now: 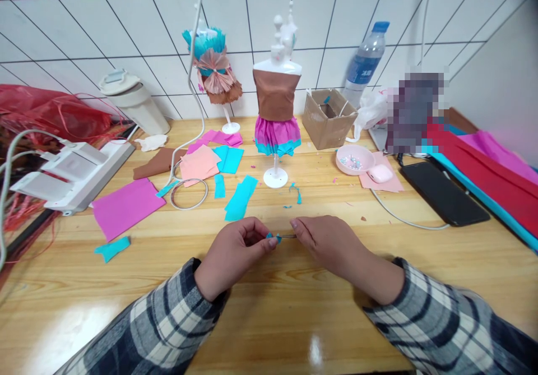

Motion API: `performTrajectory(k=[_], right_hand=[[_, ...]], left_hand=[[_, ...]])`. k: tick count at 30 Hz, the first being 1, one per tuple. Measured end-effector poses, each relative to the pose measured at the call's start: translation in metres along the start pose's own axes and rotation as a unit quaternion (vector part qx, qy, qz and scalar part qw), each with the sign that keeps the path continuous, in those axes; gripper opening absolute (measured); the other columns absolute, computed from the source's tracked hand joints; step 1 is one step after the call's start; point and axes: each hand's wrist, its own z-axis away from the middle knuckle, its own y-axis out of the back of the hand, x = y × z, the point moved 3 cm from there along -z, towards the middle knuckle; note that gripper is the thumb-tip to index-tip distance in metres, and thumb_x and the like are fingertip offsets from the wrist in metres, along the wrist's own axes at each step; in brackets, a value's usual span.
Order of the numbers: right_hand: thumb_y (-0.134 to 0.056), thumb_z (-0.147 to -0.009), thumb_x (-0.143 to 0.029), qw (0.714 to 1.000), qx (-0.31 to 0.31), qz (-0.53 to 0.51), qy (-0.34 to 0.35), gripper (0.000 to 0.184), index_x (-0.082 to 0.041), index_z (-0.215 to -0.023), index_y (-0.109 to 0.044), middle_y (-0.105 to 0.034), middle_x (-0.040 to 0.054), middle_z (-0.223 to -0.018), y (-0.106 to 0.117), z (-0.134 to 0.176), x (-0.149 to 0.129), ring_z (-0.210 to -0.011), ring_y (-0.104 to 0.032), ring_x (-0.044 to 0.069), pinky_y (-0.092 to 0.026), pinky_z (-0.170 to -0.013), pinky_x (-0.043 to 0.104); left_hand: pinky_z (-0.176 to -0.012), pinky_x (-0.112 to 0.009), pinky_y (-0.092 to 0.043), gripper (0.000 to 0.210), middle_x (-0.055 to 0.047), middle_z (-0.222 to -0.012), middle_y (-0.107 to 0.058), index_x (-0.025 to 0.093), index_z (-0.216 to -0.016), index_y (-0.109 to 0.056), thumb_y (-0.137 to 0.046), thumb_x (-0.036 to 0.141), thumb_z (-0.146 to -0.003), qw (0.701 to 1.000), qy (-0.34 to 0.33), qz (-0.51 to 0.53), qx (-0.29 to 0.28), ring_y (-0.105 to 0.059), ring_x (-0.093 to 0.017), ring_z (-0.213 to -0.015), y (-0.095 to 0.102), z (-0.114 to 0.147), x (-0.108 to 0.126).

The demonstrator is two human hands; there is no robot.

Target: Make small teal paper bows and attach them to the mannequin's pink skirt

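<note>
My left hand (241, 253) pinches a small scrap of turquoise paper (278, 239) between thumb and fingers, low over the table. Closed around a thin metal tool (288, 236) is my right hand (325, 244); the slim tip points left and meets the scrap, while the rest is hidden in the hand, so its kind does not show. Just beyond the hands lie a turquoise paper strip (241, 198) and a few tiny turquoise cuttings (298, 195). Behind them stands a white mini dress form (276, 177) wearing a brown top (275, 97) and a magenta skirt (277, 131) with turquoise trim.
A second dressed form (214, 66) stands back left. Magenta paper (126, 207), peach paper (199, 163) and a bangle-like ring (189, 194) lie left. Behind right are a cardboard box (328, 123), a pink bead dish (355, 167) and a black phone (445, 193). A power strip (84, 176) sits far left.
</note>
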Motion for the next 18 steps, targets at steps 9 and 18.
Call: performTrajectory(k=[9,18], right_hand=[[-0.019,-0.099,-0.045,0.994,0.015,-0.107,-0.016,0.049,-0.020,-0.070,-0.050,-0.060,0.0030,-0.066,0.004,-0.001,0.005,-0.062,-0.052,0.017,-0.026,-0.057,0.029],[-0.032,-0.097,-0.050,0.932,0.057,-0.357,0.039,0.032,-0.022,-0.101,-0.046,-0.059,0.0007,-0.083,-0.005,0.006,-0.008,-0.074,-0.054,0.015,-0.039,-0.067,0.028]], left_hand=[[-0.057,-0.020,-0.041,0.024,0.002,-0.066,-0.063,0.015,-0.075,-0.060,-0.075,0.032,-0.070,0.997,0.012,0.078,-0.017,-0.055,-0.010,-0.061,0.000,-0.002,-0.002],[-0.061,-0.017,-0.047,0.025,0.003,-0.069,-0.059,0.015,-0.082,-0.059,-0.078,0.027,-0.070,0.927,0.055,0.371,-0.011,-0.057,-0.008,-0.064,-0.001,0.000,-0.003]])
